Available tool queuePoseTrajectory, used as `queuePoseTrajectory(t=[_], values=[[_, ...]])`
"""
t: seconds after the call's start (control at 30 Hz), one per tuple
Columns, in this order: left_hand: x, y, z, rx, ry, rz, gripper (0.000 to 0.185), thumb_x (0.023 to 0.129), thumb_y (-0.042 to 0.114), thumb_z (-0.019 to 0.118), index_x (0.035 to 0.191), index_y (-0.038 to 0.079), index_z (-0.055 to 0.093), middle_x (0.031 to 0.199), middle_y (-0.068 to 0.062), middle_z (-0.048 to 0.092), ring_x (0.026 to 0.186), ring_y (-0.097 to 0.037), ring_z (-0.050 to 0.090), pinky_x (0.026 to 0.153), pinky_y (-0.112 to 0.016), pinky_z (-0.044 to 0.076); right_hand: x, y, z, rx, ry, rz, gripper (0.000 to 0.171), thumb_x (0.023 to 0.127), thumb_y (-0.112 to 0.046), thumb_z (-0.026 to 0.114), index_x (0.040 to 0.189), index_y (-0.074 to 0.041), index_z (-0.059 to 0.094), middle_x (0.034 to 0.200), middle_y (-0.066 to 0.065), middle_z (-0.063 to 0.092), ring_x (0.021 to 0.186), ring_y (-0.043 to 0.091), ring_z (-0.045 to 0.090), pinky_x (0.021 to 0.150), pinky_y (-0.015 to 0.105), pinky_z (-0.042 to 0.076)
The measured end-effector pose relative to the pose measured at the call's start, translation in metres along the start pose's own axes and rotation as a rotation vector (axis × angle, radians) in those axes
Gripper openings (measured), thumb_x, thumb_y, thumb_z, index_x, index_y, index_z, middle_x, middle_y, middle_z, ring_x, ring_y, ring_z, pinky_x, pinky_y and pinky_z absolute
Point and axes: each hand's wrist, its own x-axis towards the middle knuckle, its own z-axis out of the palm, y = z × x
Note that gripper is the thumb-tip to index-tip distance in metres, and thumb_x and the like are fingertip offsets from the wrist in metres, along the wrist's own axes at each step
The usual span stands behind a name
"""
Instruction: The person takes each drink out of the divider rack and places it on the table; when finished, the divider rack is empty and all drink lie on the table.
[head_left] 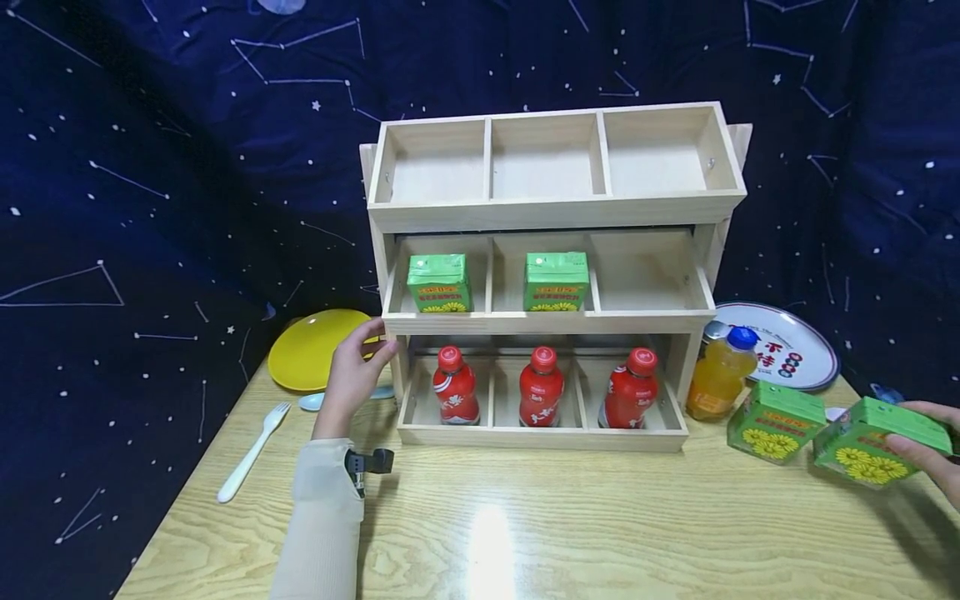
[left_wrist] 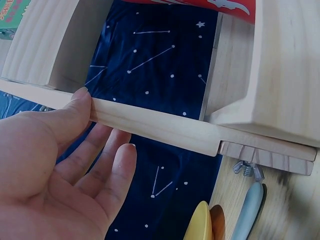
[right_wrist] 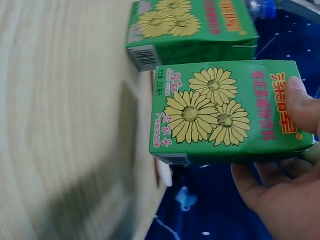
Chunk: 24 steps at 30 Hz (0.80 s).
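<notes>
A green drink carton [head_left: 877, 440] printed with yellow daisies is held tilted just above the wooden table's right edge, just beside a matching second carton [head_left: 775, 421] standing on the table, while the three-tier wooden rack [head_left: 551, 212] stands upright at the table's middle.

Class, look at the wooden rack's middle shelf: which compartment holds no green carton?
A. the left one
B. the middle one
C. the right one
C: on the middle shelf, a green carton sits in the left compartment and another carton in the middle, while the right compartment is bare.
</notes>
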Motion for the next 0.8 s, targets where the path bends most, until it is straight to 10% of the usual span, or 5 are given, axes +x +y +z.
queuePoseTrajectory(t=[0.33,0.6,0.8], values=[[0.001,0.0,0.0,-0.005,0.009,0.0,0.047,0.096,0.015,0.066,0.141,0.014,0.053,0.134,-0.012,0.057,0.117,-0.033,0.059,0.095,-0.044,0.053,-0.002,0.008,0.005,0.251,-0.131,0.06,0.063,0.076,0.03,0.057,0.117,-0.017,0.067,0.092,-0.022,0.067,0.074,-0.01,0.059,0.057,0.005,0.046],[0.0,-0.001,0.0,-0.006,0.002,0.02,0.045,0.096,0.013,0.065,0.139,0.011,0.054,0.133,-0.013,0.057,0.116,-0.034,0.059,0.094,-0.043,0.054,0.003,-0.025,0.002,-0.114,-0.12,0.184,0.061,0.094,-0.003,0.063,0.149,-0.019,0.043,0.125,-0.04,0.04,0.111,-0.023,0.034,0.093,-0.004,0.024],[-0.001,0.0,0.0,0.0,0.006,0.007,0.045,0.097,0.013,0.065,0.14,0.013,0.054,0.133,-0.012,0.057,0.117,-0.033,0.059,0.093,-0.043,0.054,0.024,-0.076,0.012,-0.123,-0.07,0.099,0.061,0.09,0.003,0.066,0.144,-0.022,0.051,0.121,-0.042,0.042,0.119,-0.018,0.033,0.097,-0.004,0.022]])
